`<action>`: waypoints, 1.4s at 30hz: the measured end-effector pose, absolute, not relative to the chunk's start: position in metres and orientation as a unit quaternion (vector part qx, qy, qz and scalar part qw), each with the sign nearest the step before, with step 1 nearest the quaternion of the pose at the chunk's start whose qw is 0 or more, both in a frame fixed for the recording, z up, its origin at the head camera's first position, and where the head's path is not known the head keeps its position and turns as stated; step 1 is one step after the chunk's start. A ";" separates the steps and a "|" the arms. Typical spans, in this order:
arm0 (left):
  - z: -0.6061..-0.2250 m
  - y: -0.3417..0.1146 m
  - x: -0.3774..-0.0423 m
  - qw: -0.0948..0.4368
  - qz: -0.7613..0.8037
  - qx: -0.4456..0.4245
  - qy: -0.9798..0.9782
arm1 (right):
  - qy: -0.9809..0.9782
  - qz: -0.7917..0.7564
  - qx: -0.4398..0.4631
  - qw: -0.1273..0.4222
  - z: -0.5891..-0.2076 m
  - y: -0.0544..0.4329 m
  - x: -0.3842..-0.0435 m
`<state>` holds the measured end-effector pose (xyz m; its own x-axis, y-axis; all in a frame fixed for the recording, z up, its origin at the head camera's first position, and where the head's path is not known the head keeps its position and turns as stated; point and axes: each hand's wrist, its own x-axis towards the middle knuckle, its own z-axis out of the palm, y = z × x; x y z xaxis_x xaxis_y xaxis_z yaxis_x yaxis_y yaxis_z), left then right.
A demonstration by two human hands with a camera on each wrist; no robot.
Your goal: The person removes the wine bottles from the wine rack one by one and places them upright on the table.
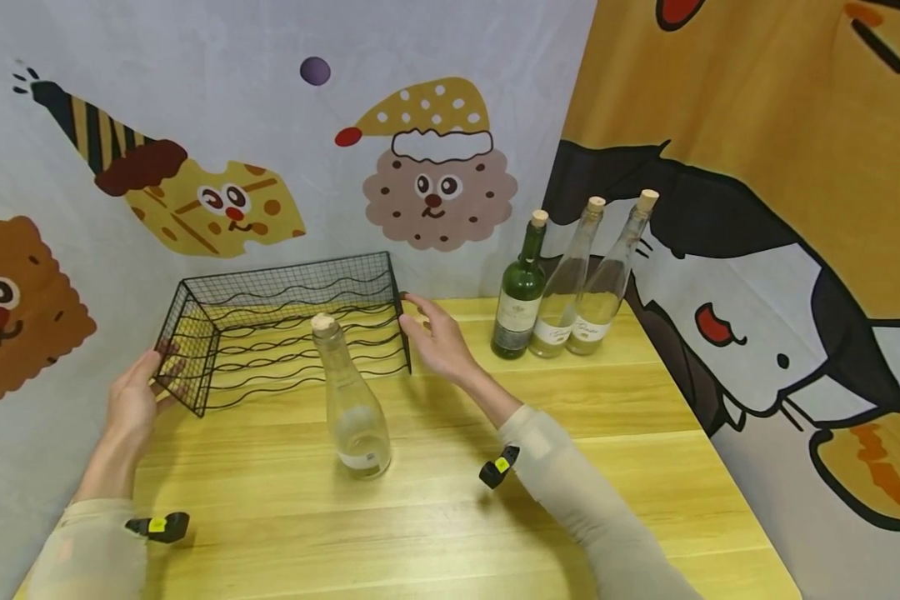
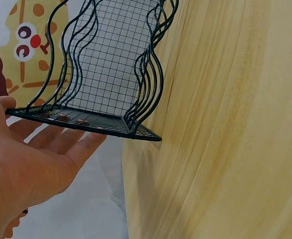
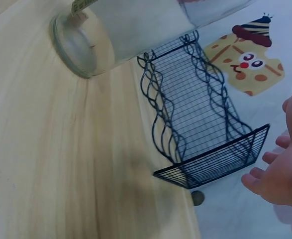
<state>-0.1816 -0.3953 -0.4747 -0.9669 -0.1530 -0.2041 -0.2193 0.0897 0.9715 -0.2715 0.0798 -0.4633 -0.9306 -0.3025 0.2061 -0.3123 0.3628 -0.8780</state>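
Note:
A black wire bottle rack (image 1: 300, 333) with wavy rods and mesh panels stands on the table at the back left. My left hand (image 1: 137, 392) is at its left end panel, the fingers (image 2: 88, 147) stretched along the outer face of the mesh and the thumb at its edge. Beside the opposite end is my right hand (image 1: 438, 337), its fingers extended near the panel's edge; in the right wrist view they sit just off the mesh. In front of the rack a clear corked bottle (image 1: 356, 417) stands upright, between my forearms.
At the back right stand a green corked bottle (image 1: 520, 292) and two clear corked ones, a nearer clear bottle (image 1: 562, 300) and a farther clear bottle (image 1: 603, 292), close together. A printed cloth (image 1: 270, 50) hangs behind the wooden table (image 1: 450, 533) and along its right side.

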 end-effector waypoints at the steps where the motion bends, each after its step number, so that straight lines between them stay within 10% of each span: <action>1: -0.475 -0.395 -0.182 0.025 0.664 -0.127 0.736 | -0.827 0.529 0.191 0.013 -0.461 0.080 -0.270; 17: -0.477 -0.394 -0.182 0.017 0.670 -0.125 0.731 | -0.788 0.537 0.286 0.091 -0.404 0.084 -0.229; 42: -0.475 -0.394 -0.182 0.018 0.653 -0.132 0.746 | -0.688 0.559 0.460 -0.042 -0.365 0.058 -0.179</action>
